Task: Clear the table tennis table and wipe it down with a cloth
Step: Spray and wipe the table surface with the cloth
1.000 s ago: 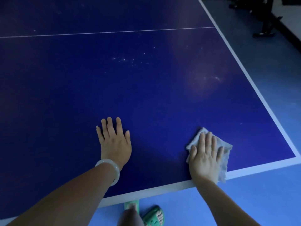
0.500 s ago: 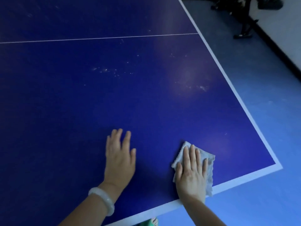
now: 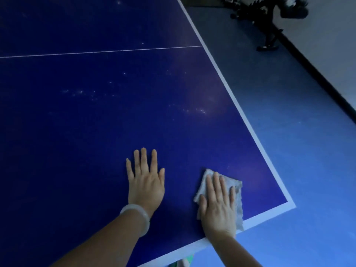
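Dim bluish light falls over a dark blue table tennis table (image 3: 96, 132) with white edge lines, standing on a blue floor, with a piece of black equipment (image 3: 265, 26) against the far wall. On the near right corner, the right hand's fingers (image 3: 216, 182) lie straight and close together, pressed flat on a small pale grey crumpled cloth (image 3: 238, 191), so the right hand (image 3: 217, 205) is pinning it to the surface rather than gripping it. The cloth sits just inside the white end line, its lower edge reaching that line. Just beside it, the left hand (image 3: 145, 182) rests palm down on bare table with fingers straight and slightly spread, a pale translucent bangle (image 3: 136, 218) on its wrist; it appears to be bracing the body. Outward from the hands, no bats, balls or other loose things show on the visible part of the table, so the clearing looks done there, and the wiping is in hand. Whitish specks (image 3: 81, 92) and a second speckled patch (image 3: 198, 110) remain further up the surface, near the thin white centre line (image 3: 96, 52), which suggests that area has yet to be wiped. How much beyond view is finished cannot be told.
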Demonstrator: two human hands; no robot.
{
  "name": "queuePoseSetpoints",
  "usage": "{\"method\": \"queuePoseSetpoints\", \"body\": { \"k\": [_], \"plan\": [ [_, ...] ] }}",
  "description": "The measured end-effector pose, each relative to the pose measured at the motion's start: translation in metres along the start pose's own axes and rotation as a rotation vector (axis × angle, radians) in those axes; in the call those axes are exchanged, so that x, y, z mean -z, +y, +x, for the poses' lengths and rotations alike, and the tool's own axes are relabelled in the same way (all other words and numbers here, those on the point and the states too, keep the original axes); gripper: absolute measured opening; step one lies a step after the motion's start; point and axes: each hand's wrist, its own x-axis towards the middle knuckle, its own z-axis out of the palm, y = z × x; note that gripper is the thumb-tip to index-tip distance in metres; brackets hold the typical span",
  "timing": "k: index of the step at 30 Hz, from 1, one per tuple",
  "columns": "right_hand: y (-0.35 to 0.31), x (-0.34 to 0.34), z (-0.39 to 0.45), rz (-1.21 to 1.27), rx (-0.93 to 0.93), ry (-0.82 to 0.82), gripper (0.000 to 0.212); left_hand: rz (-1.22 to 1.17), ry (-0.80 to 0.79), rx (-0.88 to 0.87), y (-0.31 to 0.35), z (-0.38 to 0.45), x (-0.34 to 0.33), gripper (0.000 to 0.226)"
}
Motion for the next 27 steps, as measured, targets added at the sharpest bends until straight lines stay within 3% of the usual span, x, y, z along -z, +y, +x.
{"method": "queuePoseSetpoints", "body": {
  "k": [4,8,10,14,16,18,21,23,25,27],
  "plan": [
    [0.097,0.016,0.028,-0.039,-0.230,0.036,0.067,0.036,0.009,0.014,0.004,0.001,-0.001,0.060],
    [0.095,0.019,0.047,-0.016,-0.532,0.004,0.059,0.058,0.016,0.030,0.005,-0.001,-0.002,0.062],
    [0.061,0.017,0.056,-0.041,-0.426,-0.017,0.058,0.059,0.017,0.032,0.005,0.000,-0.001,0.062],
    [0.013,0.006,0.058,-0.017,0.283,-0.069,0.060,0.051,0.031,0.043,0.007,0.001,0.000,0.062],
    [0.026,0.009,0.072,-0.034,0.523,-0.090,0.058,0.054,0.028,0.050,0.007,0.001,0.001,0.063],
    [0.060,0.012,0.104,-0.105,0.466,-0.066,0.058,0.056,0.023,0.061,0.007,0.001,0.001,0.063],
    [0.112,0.022,0.163,-0.087,0.009,-0.028,0.056,0.051,0.021,0.067,0.008,0.001,0.000,0.063],
    [0.115,0.026,0.175,-0.005,-0.166,-0.055,0.057,0.049,0.022,0.059,0.008,0.002,0.001,0.063],
    [0.091,0.021,0.162,-0.010,-0.140,-0.001,0.056,0.041,0.021,0.055,0.007,0.002,0.000,0.063],
    [0.061,0.012,0.133,-0.067,0.074,0.031,0.057,0.046,0.019,0.057,0.006,0.002,-0.001,0.063]
  ]
}}
